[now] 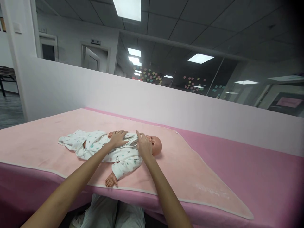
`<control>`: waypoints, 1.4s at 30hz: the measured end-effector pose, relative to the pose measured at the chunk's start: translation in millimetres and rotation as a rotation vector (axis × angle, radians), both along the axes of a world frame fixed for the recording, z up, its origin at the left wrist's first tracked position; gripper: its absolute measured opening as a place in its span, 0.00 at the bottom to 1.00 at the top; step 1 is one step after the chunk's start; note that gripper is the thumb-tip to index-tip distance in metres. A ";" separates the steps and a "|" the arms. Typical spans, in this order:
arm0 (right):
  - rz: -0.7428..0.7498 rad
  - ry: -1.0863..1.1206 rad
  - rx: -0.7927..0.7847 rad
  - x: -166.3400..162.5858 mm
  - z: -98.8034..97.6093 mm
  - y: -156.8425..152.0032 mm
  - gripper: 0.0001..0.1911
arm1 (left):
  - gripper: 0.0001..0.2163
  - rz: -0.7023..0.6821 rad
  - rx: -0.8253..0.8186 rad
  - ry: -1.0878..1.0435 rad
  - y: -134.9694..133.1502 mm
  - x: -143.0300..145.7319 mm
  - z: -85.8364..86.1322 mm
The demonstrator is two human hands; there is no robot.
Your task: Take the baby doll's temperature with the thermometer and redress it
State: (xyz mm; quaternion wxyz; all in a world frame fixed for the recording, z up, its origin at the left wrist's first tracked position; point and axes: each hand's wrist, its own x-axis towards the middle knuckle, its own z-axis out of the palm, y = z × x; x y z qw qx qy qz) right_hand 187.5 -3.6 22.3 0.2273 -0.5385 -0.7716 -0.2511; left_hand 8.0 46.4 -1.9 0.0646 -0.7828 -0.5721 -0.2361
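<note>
A baby doll (155, 146) lies on its back on a light pink blanket (190, 171), head to the right. It wears a white printed romper (118, 156), and one bare doll hand (110, 181) sticks out toward me. My left hand (118, 138) rests on the doll's chest, fingers curled into the romper fabric. My right hand (143, 147) is at the doll's neck, beside its head, pinching the romper's collar edge.
The blanket covers a darker pink table (261, 177) that runs off to the right. A white partition wall (166, 104) stands right behind the table. My knees in light trousers (111, 215) show below the near edge.
</note>
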 end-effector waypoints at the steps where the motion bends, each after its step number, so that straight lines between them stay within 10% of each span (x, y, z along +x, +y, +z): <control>1: 0.049 -0.048 -0.036 2.5 -0.3 -0.5 0.17 | 0.27 -0.006 0.020 -0.026 -1.2 -0.3 -1.6; 9: 0.307 -0.203 -0.115 18.5 -12.1 -5.5 0.10 | 0.32 -0.015 0.074 -0.172 -10.6 -0.6 -9.7; 18: 0.217 0.645 -0.414 68.4 32.7 52.3 0.16 | 0.29 -0.013 0.118 -0.212 -14.7 -1.1 -14.4; 42: 0.531 1.195 -0.440 103.6 -14.5 33.2 0.12 | 0.26 -0.030 0.177 -0.260 -17.9 -1.1 -16.7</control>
